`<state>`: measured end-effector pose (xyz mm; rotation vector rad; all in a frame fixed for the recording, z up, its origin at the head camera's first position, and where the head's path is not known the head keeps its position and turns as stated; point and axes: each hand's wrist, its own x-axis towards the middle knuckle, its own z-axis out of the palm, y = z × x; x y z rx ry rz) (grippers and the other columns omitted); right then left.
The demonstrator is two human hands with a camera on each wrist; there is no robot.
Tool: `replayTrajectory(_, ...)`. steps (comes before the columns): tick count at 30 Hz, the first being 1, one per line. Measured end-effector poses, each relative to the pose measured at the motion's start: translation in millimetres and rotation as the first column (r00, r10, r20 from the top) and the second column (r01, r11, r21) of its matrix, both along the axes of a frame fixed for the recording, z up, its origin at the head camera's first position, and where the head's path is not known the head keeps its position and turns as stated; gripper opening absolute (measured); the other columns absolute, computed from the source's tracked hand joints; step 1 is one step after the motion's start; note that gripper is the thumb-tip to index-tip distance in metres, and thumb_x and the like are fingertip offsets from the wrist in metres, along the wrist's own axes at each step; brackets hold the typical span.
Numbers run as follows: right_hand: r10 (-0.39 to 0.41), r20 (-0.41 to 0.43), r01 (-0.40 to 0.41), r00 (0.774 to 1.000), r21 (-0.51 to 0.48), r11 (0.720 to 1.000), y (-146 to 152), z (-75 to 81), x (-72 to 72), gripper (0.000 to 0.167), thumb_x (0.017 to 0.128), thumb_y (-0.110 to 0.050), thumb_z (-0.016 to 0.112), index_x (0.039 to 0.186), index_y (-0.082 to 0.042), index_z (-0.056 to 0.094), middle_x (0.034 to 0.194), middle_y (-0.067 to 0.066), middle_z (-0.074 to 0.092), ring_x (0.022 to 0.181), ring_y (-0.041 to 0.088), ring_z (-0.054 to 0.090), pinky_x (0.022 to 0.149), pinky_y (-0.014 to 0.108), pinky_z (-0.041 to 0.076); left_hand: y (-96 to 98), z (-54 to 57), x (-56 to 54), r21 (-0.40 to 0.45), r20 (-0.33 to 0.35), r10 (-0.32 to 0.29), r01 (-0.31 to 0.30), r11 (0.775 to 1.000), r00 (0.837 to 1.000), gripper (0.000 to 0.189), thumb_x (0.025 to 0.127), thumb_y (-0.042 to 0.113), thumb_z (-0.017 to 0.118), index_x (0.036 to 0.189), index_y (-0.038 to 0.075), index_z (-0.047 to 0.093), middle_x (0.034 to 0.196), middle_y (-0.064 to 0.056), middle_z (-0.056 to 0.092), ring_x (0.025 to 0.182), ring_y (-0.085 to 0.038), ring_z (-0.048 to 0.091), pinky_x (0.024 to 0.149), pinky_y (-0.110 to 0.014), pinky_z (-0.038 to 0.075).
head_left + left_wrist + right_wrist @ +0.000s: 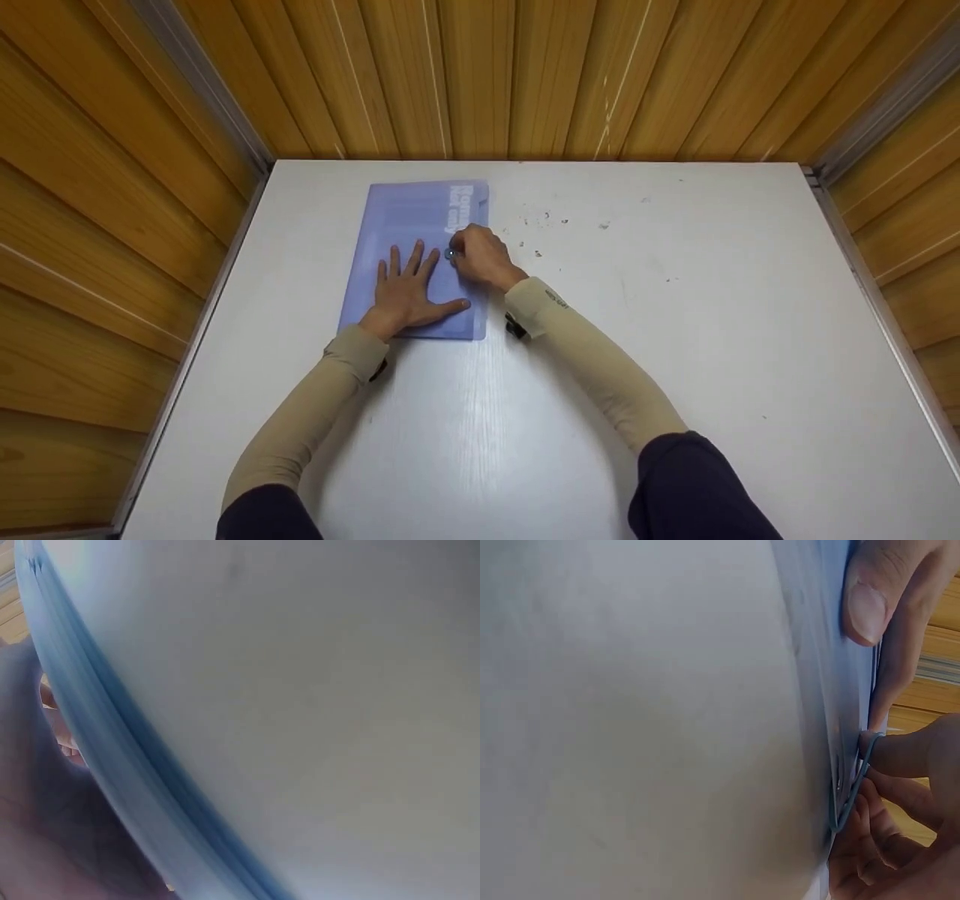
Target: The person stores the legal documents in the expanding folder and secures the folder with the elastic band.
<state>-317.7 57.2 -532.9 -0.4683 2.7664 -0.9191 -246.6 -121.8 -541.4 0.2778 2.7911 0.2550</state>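
A translucent blue-purple document folder (420, 210) with white lettering lies on the table. My left hand (409, 292) presses on its middle, fingers spread, the thumb reaching toward the right edge. At that edge my right hand (484, 255) pinches a thin teal cord (853, 800) that forms a loop off the folder's side in the right wrist view. A small round teal piece (450, 253) shows by the right fingertips in the head view. Edge-on in the left wrist view, the folder (135, 735) shows several layers.
The white table (675, 360) bears several dark scuff marks (538, 253) right of the folder. Wood-patterned panels (480, 75) stand behind and along both sides, with metal rails (247, 135) at the corners. Each sleeve cuff carries a dark wrist camera (514, 327).
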Motion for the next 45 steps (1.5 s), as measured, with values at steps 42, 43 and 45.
replayTrajectory(42,0.041,-0.041,-0.041,0.998,0.010,0.999,2.0,-4.7,-3.1,0.025,0.099,-0.022,0.073,0.111,-0.001,0.076,0.110,0.014,0.067,0.102,0.031,0.065,0.092,0.046,0.055,-0.9,2.3,-2.1,0.019,0.004,-0.004,0.004,1.000,1.000,0.124,0.082,0.094,0.051,0.174,0.021,0.008,0.181,-0.010,-0.003,0.163,-0.050,-0.009,0.130,-0.067,0.001)
replayTrajectory(43,0.046,-0.042,-0.046,0.998,-0.001,0.999,2.9,-4.4,-2.9,0.025,0.099,-0.021,0.073,0.110,0.000,0.076,0.110,0.015,0.067,0.102,0.031,0.065,0.092,0.046,0.055,-1.2,2.1,-2.2,0.026,0.002,-0.004,0.004,1.000,1.000,0.124,0.083,0.093,0.052,0.174,0.020,0.008,0.181,-0.011,-0.003,0.163,-0.050,-0.009,0.130,-0.068,0.000)
replayTrajectory(45,0.060,-0.040,-0.061,0.997,-0.025,0.998,5.2,-3.6,-2.5,0.024,0.098,-0.018,0.073,0.110,0.002,0.076,0.109,0.016,0.066,0.101,0.031,0.064,0.092,0.046,0.055,-1.7,2.3,-2.3,0.034,-0.001,0.000,0.000,0.999,1.000,0.124,0.083,0.092,0.053,0.174,0.020,0.009,0.181,-0.012,-0.003,0.163,-0.051,-0.010,0.130,-0.068,0.000)
